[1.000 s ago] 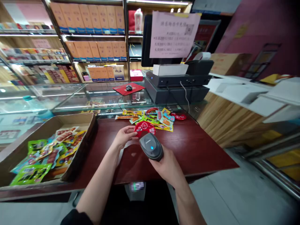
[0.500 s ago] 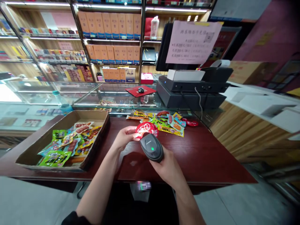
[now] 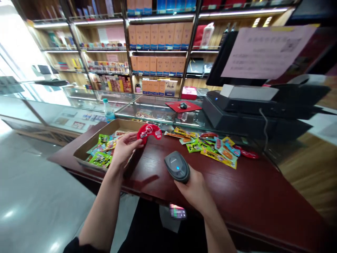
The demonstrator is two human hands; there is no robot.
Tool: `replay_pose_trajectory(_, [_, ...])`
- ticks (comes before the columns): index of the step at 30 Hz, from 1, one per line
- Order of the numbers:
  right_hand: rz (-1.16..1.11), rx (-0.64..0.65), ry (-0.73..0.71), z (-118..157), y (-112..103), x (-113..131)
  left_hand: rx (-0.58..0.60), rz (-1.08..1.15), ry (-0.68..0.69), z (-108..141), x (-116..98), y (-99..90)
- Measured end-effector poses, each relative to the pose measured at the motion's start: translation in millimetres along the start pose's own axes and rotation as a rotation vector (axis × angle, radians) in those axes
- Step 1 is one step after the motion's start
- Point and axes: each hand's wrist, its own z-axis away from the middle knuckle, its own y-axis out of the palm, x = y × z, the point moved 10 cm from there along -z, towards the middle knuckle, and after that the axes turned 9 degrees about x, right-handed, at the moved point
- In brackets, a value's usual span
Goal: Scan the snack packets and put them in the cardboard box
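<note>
Between the thumb and fingers of my left hand (image 3: 126, 147) is a curved red snack packet (image 3: 149, 130), raised at the right edge of the cardboard box (image 3: 86, 162). Green, yellow and blue snack packets (image 3: 101, 159) lie inside that box. My right hand (image 3: 193, 184) is wrapped round the handle of a dark grey barcode scanner (image 3: 177, 166), whose small light glows blue. The scanner's head points away over the dark red table (image 3: 158, 163), apart from the red packet. Beyond it spreads a loose pile of snack packets (image 3: 205, 144), with a red packet (image 3: 249, 153) at its right end.
Behind the table runs a glass display counter (image 3: 147, 105) bearing a mouse (image 3: 183, 105) on a red mat. A cash register (image 3: 237, 109) with a paper-covered monitor stands at the right. A bottle (image 3: 108, 110) is behind the box. Stocked shelves line the back wall.
My left hand has carried the red packet left, away from the scanner to the box's edge. The scanner's light has turned from green to blue. The view has swung left.
</note>
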Motion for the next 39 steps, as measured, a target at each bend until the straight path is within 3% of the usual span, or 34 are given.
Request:
replay_pose_trajectory(5, [-0.024,0.071,0.013,-11.7,20.6,8.8,-0.346,-0.367,0.105,18.8,-42.7,-88.1])
replay_pose_trajectory(7, [-0.035,0.093,0.022,-13.2,25.1,11.0,-0.451,-0.527,0.105,29.4,-50.0,-104.0])
replay_pose_trajectory(10, [-0.043,0.088,0.018,-12.9,24.0,13.3,-0.457,-0.642,0.098,34.7,-47.2,-99.9])
replay_pose_trajectory(13, [-0.037,0.067,0.017,-10.2,17.2,11.1,-0.374,-0.689,0.109,29.1,-38.4,-73.4])
replay_pose_trajectory(17, [-0.010,0.020,0.015,-2.3,0.4,0.9,-0.227,-0.650,0.133,12.9,-21.1,-20.6])
replay_pose_trajectory(31, [0.070,-0.174,0.310,42.8,-79.1,-97.9,0.288,-0.717,0.100,-56.9,90.9,206.8])
replay_pose_trajectory(35, [0.069,-0.208,0.382,52.3,-95.2,-120.0,0.374,-0.901,0.073,-75.5,120.5,245.3])
replay_pose_trajectory(39, [0.028,-0.219,0.396,55.2,-103.0,-133.2,0.425,-1.043,0.050,-88.3,141.3,265.6])
